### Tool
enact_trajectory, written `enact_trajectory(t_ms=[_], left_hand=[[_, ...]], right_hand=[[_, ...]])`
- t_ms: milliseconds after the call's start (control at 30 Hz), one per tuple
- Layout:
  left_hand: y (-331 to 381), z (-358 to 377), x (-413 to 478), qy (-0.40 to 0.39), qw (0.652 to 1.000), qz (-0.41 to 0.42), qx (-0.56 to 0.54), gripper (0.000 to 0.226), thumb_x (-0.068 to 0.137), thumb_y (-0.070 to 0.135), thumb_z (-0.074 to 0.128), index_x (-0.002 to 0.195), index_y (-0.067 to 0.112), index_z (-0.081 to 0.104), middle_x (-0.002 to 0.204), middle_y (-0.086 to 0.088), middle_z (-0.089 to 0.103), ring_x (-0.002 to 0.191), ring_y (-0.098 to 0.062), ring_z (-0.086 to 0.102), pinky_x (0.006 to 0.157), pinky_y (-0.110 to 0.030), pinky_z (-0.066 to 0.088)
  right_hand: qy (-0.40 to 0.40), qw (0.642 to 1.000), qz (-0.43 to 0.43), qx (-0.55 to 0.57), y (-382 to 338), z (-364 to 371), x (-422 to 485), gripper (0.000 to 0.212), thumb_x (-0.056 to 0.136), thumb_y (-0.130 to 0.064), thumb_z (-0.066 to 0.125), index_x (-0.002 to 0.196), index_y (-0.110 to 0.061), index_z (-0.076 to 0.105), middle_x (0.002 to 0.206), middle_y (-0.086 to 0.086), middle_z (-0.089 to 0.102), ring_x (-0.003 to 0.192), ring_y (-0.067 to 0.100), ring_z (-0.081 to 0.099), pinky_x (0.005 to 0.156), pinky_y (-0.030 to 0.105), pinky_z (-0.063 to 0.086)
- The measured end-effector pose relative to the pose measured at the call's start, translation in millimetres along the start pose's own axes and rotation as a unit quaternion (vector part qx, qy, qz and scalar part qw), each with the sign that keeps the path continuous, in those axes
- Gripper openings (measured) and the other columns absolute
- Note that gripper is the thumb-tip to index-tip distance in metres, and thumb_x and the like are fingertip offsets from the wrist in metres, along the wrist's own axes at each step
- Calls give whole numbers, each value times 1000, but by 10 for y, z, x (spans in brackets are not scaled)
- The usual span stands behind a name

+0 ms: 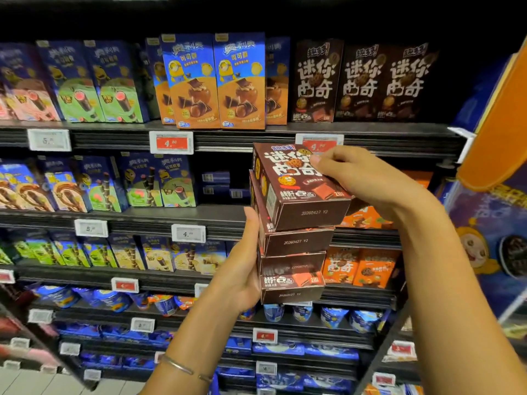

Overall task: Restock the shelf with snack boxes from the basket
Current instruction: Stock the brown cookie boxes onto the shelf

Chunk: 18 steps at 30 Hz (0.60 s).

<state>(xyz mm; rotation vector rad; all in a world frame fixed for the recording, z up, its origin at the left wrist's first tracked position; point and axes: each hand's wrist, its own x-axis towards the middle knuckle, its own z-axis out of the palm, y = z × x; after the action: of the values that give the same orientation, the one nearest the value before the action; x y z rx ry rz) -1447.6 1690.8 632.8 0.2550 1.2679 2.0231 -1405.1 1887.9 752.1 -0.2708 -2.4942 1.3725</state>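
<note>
My left hand (242, 269) comes up from below, the forearm slanting up to the right, with a thin metal bracelet (182, 366) on the wrist. Its palm lies against the left side of a stack of brown cardboard snack boxes (299, 242). The thumb stands straight up along that side, and the fingers go under and behind the stack, where I cannot see them, so this hand holds the stack.

The stack is in the air before the black metal shelf (256, 132). The boxes lie flat one on another, printed faces upward and tilted to me, with the short end faces carrying the date print toward me. Their long axis runs away from me, to the shelf. The top box (299, 189) sits a little askew on the others.

My right hand (368, 181) comes from the right with the wrist bent down. Its thumb presses on the printed face and the curled fingers go round the right edge, gripping this box. Higher, on the upper board, matching brown boxes (362, 81) stand upright.
</note>
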Motion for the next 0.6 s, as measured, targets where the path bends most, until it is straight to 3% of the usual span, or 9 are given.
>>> enact_trajectory(t_ms=[133, 233, 333, 500, 600], left_hand=[[-13, 17, 11, 8, 1000, 3, -8, 94, 68, 85, 52, 135, 23, 71, 132, -15, 72, 122, -34, 70, 102, -52, 56], [-7, 37, 10, 0, 1000, -5, -13, 88, 62, 86, 55, 120, 24, 80, 129, -14, 74, 117, -32, 73, 89, -48, 64], [-9, 41, 10, -8, 1000, -10, -17, 88, 59, 86, 59, 119, 25, 80, 131, -13, 73, 119, -33, 72, 91, -49, 63], [4, 71, 27, -15, 999, -7, -29, 86, 60, 85, 62, 118, 25, 81, 131, -13, 73, 120, -34, 71, 93, -52, 62], [40, 116, 28, -15, 1000, -7, -23, 88, 61, 87, 60, 121, 26, 79, 133, -14, 72, 122, -35, 70, 99, -54, 58]], right_hand=[[-9, 998, -4, 65, 45, -83, -10, 28, 93, -53, 65, 95, -26, 69, 97, 8, 78, 71, 16, 71, 53, 28, 53], [20, 991, -56, 124, 18, -182, 6, 24, 98, -43, 62, 100, -21, 70, 85, -2, 78, 66, 7, 70, 55, 21, 49], [113, 975, -94, 165, -33, -373, 58, 19, 101, -34, 58, 96, -21, 71, 63, -16, 69, 51, -4, 60, 42, 12, 41], [261, 942, -99, 186, -2, -650, 293, 22, 103, -33, 56, 87, -22, 67, 86, -9, 73, 71, 0, 69, 60, 20, 53], [309, 927, -100, 190, 29, -762, 467, 20, 105, -28, 54, 90, -21, 65, 87, -10, 71, 65, -7, 66, 55, 14, 49]])
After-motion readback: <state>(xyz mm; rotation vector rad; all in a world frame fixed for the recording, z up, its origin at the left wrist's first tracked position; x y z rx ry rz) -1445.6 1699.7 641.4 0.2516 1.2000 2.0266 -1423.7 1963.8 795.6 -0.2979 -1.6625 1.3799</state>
